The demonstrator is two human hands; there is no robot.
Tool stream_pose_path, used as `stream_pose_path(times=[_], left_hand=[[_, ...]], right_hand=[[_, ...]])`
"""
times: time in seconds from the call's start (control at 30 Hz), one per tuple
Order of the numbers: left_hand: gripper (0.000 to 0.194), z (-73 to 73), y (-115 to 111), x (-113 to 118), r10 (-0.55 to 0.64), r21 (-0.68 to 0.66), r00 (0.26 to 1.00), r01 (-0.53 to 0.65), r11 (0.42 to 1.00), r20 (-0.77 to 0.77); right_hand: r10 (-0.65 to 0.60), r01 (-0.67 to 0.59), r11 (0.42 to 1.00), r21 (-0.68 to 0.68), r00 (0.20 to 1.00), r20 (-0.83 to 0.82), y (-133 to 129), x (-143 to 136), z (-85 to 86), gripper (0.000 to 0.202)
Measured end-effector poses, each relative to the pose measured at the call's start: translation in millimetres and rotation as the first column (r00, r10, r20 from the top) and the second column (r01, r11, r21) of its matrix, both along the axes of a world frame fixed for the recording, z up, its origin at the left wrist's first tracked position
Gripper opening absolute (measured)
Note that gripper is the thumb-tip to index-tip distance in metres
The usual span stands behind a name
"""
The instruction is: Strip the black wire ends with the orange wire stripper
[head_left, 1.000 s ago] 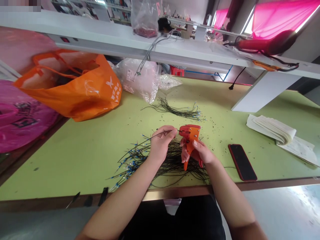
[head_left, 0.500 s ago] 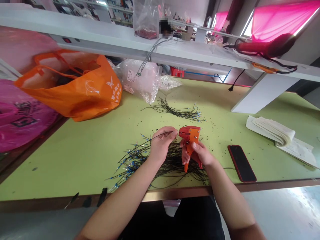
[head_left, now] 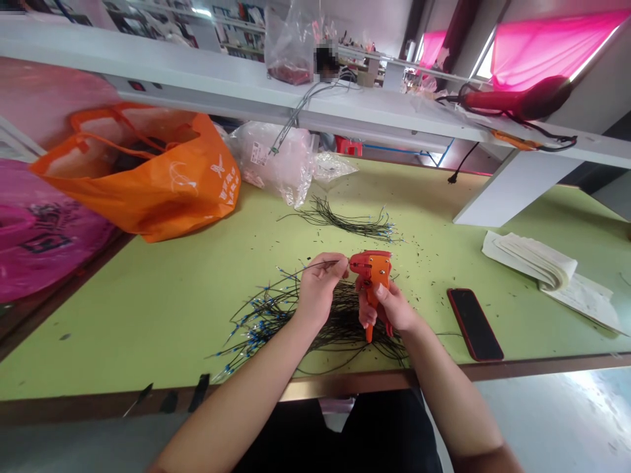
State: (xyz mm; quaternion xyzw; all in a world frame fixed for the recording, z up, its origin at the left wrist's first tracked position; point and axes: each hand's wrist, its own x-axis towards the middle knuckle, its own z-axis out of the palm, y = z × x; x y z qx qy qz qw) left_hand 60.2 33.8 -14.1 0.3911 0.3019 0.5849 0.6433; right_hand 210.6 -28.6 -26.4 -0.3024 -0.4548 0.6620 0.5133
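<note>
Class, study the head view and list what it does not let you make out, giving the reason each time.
In the head view:
- Whether the wire in the left hand has entered the orange tool: too small.
- Part of the wire pile: hidden by the left forearm.
- Most contents of the orange bag: hidden by its front wall.
- The magenta bag's far side: cut off by the left edge.
- Writing on the papers: too small, blurred.

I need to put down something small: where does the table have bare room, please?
The widest bare patch lies between the orange bag and the large wire pile. Another lies farther back, between the small wire bundle and the white panel. It is crowded beneath the left hand and right hand.
</note>
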Motion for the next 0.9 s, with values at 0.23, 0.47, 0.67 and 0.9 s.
stream_pose_path(times=[0.23, 0.47, 0.67, 0.9], left_hand=[[0.041, -6.2, -6.7, 1.1, 0.039, 0.109, 0.998, -0.034, 0.993, -0.044], [0.044, -2.3, -3.8, -5.0, 0.173, 0.251, 0.969, -0.127, 0.96, -0.173], [0.043, -7.8, -1.3, -3.2, 0.183, 0.267, 0.974, -0.142, 0.953, -0.135], [0.049, 3.4, 39.5, -41.8, 0.434, 0.196, 0.901, -0.424, 0.884, -0.007]], right_hand=[[-0.023, 0.023, 1.0, 0.01, 1.0, 0.009, -1.6, -5.6, -3.9, 0.053], [-0.082, 0.083, 0.996, 0.018, 0.994, -0.079, -0.3, -7.3, -1.4, 0.053], [-0.053, 0.053, 0.998, 0.034, 0.998, -0.024, -1.5, -11.5, -2.7, 0.062], [-0.306, 0.34, 0.931, 0.137, 0.927, -0.217, -0.2, 17.0, 16.5, 0.056]])
